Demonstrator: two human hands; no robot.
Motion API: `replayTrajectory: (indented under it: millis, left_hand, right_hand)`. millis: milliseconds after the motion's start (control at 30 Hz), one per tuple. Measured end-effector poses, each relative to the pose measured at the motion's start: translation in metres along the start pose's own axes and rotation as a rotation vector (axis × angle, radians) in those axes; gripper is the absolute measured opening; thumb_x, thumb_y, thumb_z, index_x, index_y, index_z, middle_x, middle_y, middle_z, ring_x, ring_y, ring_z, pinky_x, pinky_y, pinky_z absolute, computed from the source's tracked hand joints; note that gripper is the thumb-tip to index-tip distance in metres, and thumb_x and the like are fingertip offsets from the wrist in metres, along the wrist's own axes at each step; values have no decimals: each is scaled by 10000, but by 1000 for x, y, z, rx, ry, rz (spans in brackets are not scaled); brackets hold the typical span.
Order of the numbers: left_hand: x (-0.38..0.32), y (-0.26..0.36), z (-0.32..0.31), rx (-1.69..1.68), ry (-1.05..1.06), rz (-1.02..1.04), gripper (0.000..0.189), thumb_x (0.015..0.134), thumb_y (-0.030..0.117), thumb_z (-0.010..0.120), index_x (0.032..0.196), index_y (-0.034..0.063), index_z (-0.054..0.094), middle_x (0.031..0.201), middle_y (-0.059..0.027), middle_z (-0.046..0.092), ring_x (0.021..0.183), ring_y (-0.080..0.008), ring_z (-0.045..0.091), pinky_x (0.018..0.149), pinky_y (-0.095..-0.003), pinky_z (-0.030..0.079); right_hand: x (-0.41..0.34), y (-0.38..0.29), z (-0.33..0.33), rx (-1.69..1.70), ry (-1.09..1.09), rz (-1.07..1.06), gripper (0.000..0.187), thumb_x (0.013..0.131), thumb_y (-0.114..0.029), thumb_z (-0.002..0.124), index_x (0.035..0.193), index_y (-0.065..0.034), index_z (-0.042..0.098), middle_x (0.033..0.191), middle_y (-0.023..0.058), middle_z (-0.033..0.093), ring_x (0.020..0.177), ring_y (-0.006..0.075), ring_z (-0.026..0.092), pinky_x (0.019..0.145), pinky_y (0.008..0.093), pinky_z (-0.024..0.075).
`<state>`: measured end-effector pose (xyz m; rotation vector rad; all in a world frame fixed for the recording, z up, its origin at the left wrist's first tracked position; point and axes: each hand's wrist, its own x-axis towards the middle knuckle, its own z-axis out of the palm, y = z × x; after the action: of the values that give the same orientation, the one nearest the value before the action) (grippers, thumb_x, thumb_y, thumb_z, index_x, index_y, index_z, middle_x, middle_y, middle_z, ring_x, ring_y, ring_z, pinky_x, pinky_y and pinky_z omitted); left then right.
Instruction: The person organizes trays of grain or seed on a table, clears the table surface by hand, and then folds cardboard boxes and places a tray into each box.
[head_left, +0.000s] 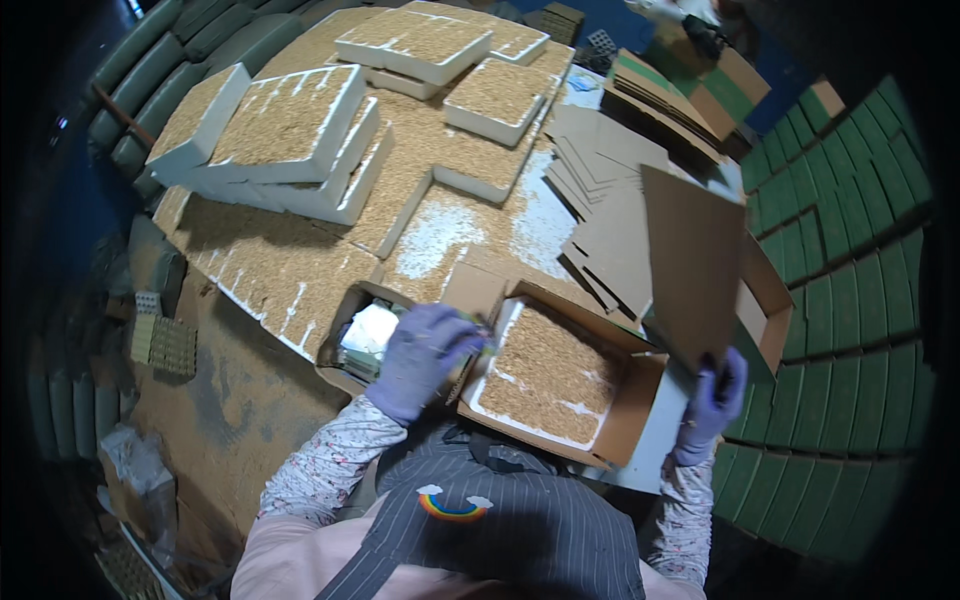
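My left hand (431, 356), in a purple glove, is over the left edge of an open cardboard box (637, 412); its fingers are near a small, blurred green and yellow item, and I cannot tell whether they grip it. In the box sits a white foam tray (482, 390) filled with tan wood-like shavings (551, 367). A smaller open box (330, 352) with shiny packets (369, 330) stands left of that hand. My right hand (712, 409), also gloved, grips the lower edge of an upright flat cardboard sheet (690, 262), right of the box.
Loose cardboard sheets (600, 225) lie behind the box. Foam trays (285, 120) of shavings are stacked at the table's back left. Green cartons (825, 300) are stacked at right, and folded cartons (664, 105) stand at the back. A person's gloved hand (705, 34) shows at the top.
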<state>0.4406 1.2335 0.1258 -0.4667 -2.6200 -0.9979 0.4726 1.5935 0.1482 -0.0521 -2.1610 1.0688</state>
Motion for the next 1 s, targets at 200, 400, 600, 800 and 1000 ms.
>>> replayTrajectory:
  millis: [200, 400, 600, 800, 1000]
  left_hand:
    - [33, 45, -23, -153, 137, -203, 185, 775, 101, 697, 935, 70, 610, 964, -92, 576, 827, -275, 578, 751, -375, 490]
    - [19, 69, 48, 708, -826, 322, 214, 753, 309, 676, 881, 140, 651, 902, -62, 606, 903, -209, 551, 750, -333, 428]
    - [38, 20, 109, 702, -1207, 286, 287, 676, 254, 727, 930, 120, 723, 878, -60, 707, 873, -237, 670, 679, -393, 505]
    - [42, 28, 19, -276, -480, -75, 332, 841, 217, 645, 1085, 0, 587, 1045, -80, 620, 958, -177, 593, 854, -323, 470]
    - [-28, -108, 89, -741, -829, -600, 700, 885, 501, 557, 1357, 12, 390, 1240, -168, 543, 1169, -271, 499, 994, -342, 380]
  right_hand:
    - [-58, -35, -15, -521, -860, -591, 384, 717, -156, 582, 1101, -160, 568, 913, 35, 514, 877, 223, 525, 756, 367, 456]
    - [-60, -35, 16, -502, -1468, -412, 187, 841, -195, 541, 1016, -137, 570, 943, 62, 574, 903, 242, 584, 769, 381, 480]
    - [-63, -17, 41, -463, -1362, -326, 176, 875, -238, 530, 998, -127, 590, 969, 82, 597, 940, 260, 588, 790, 378, 480]
    - [-61, 25, -31, 18, -414, 560, 369, 872, -241, 618, 1203, -101, 535, 1012, 47, 615, 929, 167, 600, 809, 305, 484]
    - [-132, 130, 11, 278, -947, 398, 700, 845, -264, 674, 1395, -10, 323, 1312, 126, 493, 1234, 204, 446, 1036, 338, 364]
